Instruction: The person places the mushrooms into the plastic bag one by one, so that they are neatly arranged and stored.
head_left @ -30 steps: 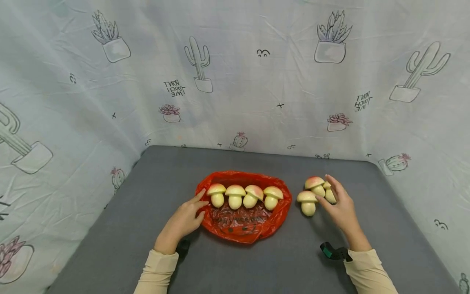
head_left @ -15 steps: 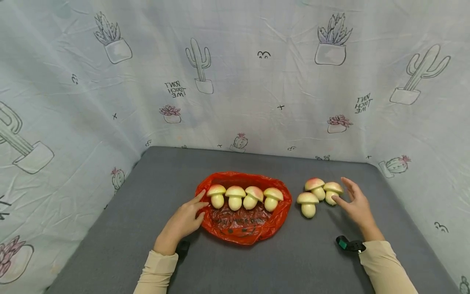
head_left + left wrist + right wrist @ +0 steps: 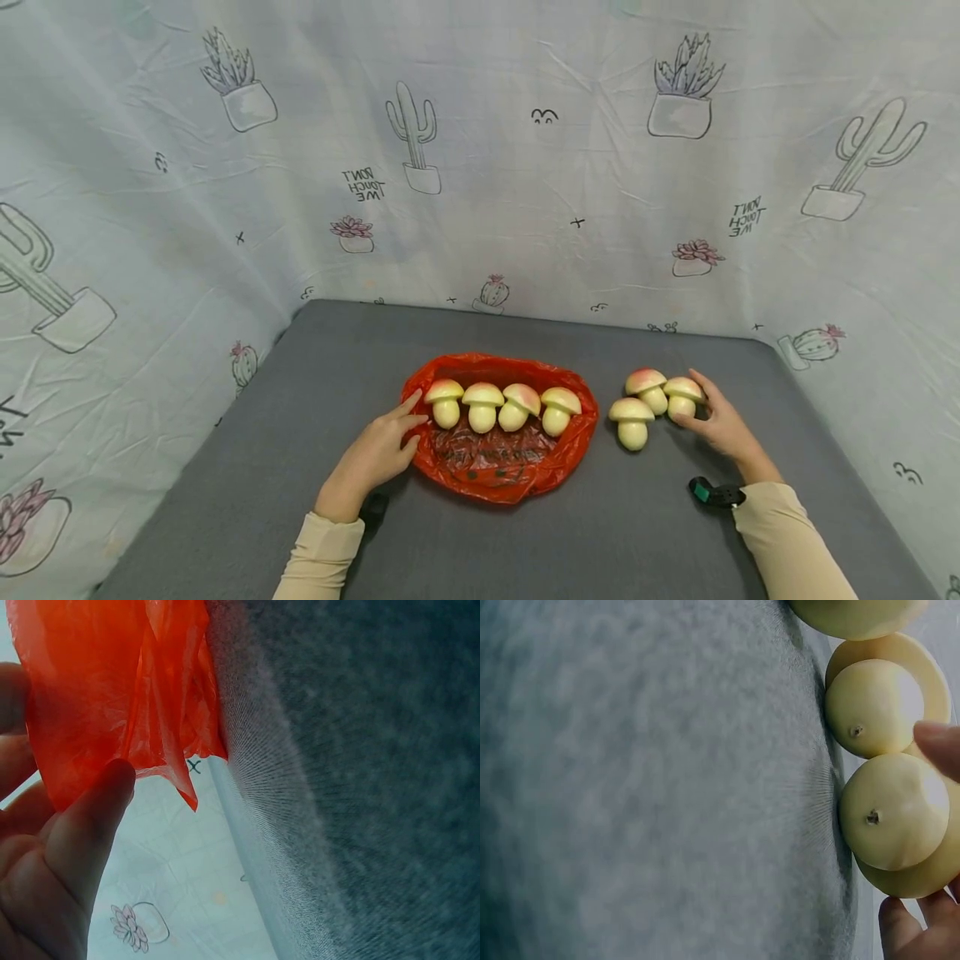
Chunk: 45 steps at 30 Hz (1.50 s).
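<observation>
A red plastic bag (image 3: pixel 502 485) lies spread open on the grey table, with several pale yellow toy mushrooms (image 3: pixel 482 414) in a row inside it. My left hand (image 3: pixel 378 450) pinches the bag's left edge; in the left wrist view the thumb (image 3: pixel 97 817) presses the film against the fingers behind it. Right of the bag, my right hand (image 3: pixel 723 427) has thumb and fingers around the rightmost toy mushroom (image 3: pixel 681 405). The right wrist view shows that mushroom's stem end (image 3: pixel 894 814) between thumb and fingertips.
Two more toy mushrooms, a pink-topped one (image 3: pixel 647 383) and a yellow one (image 3: pixel 632 425), sit just left of the right hand. A white curtain (image 3: pixel 480 167) printed with cactus drawings surrounds the grey table (image 3: pixel 480 554).
My right hand first drew back to the right, off the loose mushrooms, then came in around the rightmost one. The left hand stays at the bag's edge. The head view has tilted slightly.
</observation>
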{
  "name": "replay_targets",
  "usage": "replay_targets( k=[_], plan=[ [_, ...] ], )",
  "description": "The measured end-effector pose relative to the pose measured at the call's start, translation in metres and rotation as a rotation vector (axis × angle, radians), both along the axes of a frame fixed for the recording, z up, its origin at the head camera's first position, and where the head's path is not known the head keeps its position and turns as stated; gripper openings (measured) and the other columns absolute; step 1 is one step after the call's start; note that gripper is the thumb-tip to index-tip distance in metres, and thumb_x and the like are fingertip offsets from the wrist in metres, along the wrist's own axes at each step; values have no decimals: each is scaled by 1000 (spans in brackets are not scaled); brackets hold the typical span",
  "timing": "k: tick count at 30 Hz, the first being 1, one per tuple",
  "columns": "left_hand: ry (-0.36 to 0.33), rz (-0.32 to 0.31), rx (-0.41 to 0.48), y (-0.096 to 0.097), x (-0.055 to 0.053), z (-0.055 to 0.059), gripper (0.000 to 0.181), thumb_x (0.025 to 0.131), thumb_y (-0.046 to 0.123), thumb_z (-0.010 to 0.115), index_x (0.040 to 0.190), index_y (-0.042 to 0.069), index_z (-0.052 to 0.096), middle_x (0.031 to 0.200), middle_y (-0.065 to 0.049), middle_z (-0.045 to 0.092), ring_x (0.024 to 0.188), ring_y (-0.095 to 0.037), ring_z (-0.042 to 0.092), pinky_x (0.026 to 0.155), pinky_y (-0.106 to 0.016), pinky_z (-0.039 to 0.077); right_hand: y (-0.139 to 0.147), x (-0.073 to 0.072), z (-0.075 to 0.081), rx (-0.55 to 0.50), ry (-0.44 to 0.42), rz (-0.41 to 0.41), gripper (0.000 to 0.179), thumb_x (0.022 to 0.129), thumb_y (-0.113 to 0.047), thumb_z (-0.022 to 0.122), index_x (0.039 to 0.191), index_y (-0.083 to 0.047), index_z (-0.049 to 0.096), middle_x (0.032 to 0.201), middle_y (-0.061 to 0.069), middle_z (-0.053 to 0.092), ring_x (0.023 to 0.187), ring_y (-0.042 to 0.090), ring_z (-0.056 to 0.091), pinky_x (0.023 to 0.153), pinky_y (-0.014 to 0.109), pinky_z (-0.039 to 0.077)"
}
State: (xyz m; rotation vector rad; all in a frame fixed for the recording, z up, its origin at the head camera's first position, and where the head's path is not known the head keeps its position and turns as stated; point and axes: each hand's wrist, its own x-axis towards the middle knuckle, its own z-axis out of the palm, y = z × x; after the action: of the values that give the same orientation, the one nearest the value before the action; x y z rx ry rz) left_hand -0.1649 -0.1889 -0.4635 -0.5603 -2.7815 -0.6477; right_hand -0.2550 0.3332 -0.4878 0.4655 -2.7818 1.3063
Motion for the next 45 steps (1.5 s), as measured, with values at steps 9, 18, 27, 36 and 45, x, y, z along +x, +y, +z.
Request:
replay_targets(
  k=[9, 18, 27, 36, 45],
  plan=[
    [8, -4, 2, 1, 0, 0, 31, 83, 3, 67, 113, -4, 68, 142, -20, 46, 98, -27, 64, 77, -36, 51, 2, 3, -3, 21, -15, -44, 84, 88, -14, 66, 148, 10, 11, 139, 37, 30, 120, 53, 39, 81, 19, 38],
    [2, -8, -3, 1, 1, 0, 31, 83, 2, 66, 114, -4, 67, 142, -21, 46, 94, -27, 64, 76, -36, 51, 2, 15, -1, 21, -19, -127, 86, 86, -19, 70, 148, 6, 16, 140, 36, 30, 121, 51, 40, 79, 16, 38],
    [24, -16, 4, 0, 1, 1, 31, 82, 2, 67, 112, -4, 68, 141, -22, 46, 97, -28, 65, 75, -36, 51, -3, 25, 4, -13, 53, -146, 85, 85, -18, 71, 149, 3, 20, 142, 32, 32, 121, 43, 37, 83, 1, 28],
    [14, -12, 7, 0, 1, 1, 31, 82, 2, 67, 113, -4, 68, 142, -22, 46, 106, -32, 62, 79, -38, 52, -15, 38, 18, -68, 130, -126, 84, 84, -13, 72, 150, -1, 22, 140, 30, 35, 107, -21, 28, 84, 1, 29],
    [10, -14, 4, 0, 1, 2, 31, 83, 2, 66, 113, -4, 68, 142, -22, 46, 108, -32, 62, 80, -39, 52, -30, 49, 35, -92, 217, -91, 82, 80, -6, 74, 148, -4, 30, 134, 11, 41, 113, -17, 31, 86, 1, 29]
  ],
)
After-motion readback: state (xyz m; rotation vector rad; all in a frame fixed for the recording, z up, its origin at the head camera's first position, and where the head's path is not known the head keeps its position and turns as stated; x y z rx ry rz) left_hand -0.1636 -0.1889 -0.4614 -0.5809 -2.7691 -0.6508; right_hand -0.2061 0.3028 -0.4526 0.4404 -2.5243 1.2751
